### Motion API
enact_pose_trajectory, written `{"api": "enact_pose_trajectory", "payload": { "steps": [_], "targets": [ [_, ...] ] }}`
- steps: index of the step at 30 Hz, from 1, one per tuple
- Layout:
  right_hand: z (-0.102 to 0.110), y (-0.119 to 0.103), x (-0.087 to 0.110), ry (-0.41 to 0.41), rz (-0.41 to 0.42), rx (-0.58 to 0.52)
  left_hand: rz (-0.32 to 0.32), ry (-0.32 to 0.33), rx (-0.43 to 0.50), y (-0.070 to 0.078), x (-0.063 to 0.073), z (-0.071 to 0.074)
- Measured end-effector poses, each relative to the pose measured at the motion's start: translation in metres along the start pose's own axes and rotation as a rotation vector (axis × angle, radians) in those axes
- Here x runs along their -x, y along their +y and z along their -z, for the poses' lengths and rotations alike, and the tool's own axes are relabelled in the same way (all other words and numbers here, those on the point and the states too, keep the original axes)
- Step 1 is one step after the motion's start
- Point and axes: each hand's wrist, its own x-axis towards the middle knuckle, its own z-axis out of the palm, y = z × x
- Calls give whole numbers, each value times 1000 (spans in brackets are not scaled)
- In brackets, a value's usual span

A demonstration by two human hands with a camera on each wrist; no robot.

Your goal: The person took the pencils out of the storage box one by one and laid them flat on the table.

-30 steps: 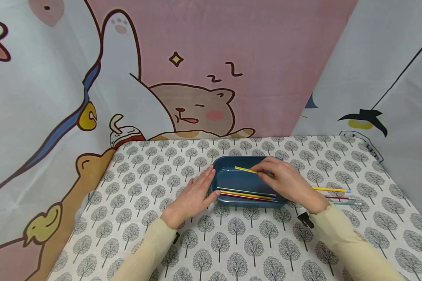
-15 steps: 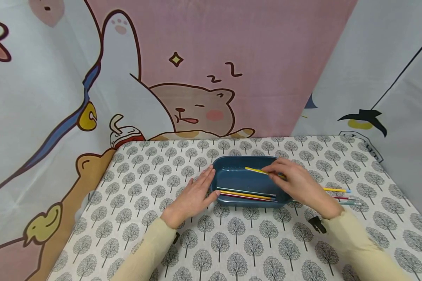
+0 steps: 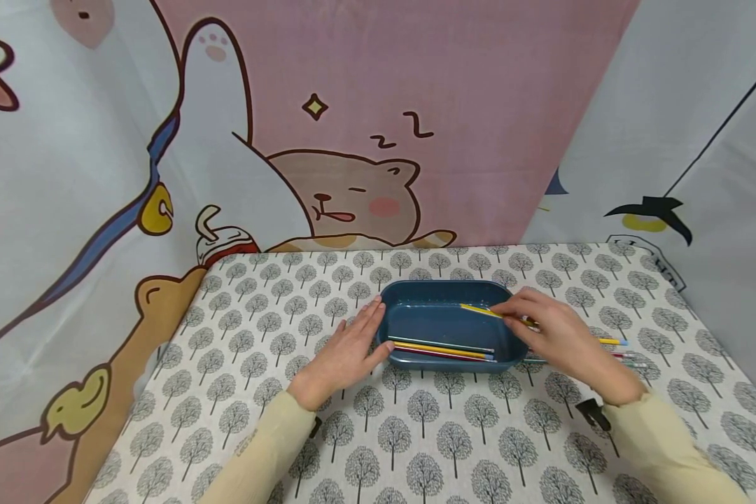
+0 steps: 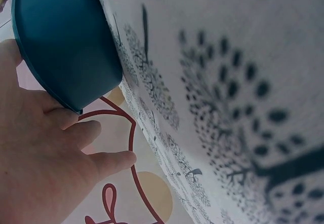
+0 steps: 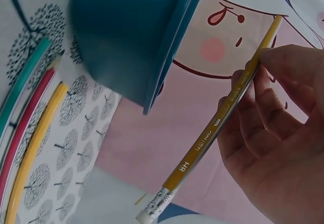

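Observation:
A dark blue oblong dish (image 3: 428, 320) stands mid-table in the head view. My left hand (image 3: 345, 351) rests against its left end with fingers extended and thumb near the front rim; the left wrist view shows fingertips on the dish wall. Over the dish's right end, my right hand (image 3: 557, 339) pinches a yellow pencil (image 5: 215, 125) between thumb and fingers. That pencil slants, its white eraser end pointing down in the right wrist view and its other end over the dish. Several pencils (image 3: 441, 349) lie along the front inside the dish.
Right of the dish, a yellow pencil (image 5: 39, 148), a red pencil (image 5: 26, 120) and a green pencil (image 5: 21, 84) lie side by side on the tree-print cloth (image 3: 422, 434). A cartoon-printed curtain (image 3: 479, 126) hangs behind the table.
My right hand has moved to the right with the yellow pencil, from over the dish's middle toward its right end. The left hand and the dish have stayed put.

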Motion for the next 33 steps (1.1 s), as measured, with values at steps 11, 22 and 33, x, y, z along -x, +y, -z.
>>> {"api": "enact_pose_trajectory", "payload": {
  "steps": [11, 22, 33],
  "targets": [
    [8, 9, 16, 3, -4, 39, -4, 5, 13, 0, 2, 1],
    [16, 20, 33, 41, 17, 63, -4, -1, 12, 0, 1, 1],
    [19, 30, 47, 14, 38, 22, 8, -18, 17, 2, 2, 4]
  ]
}}
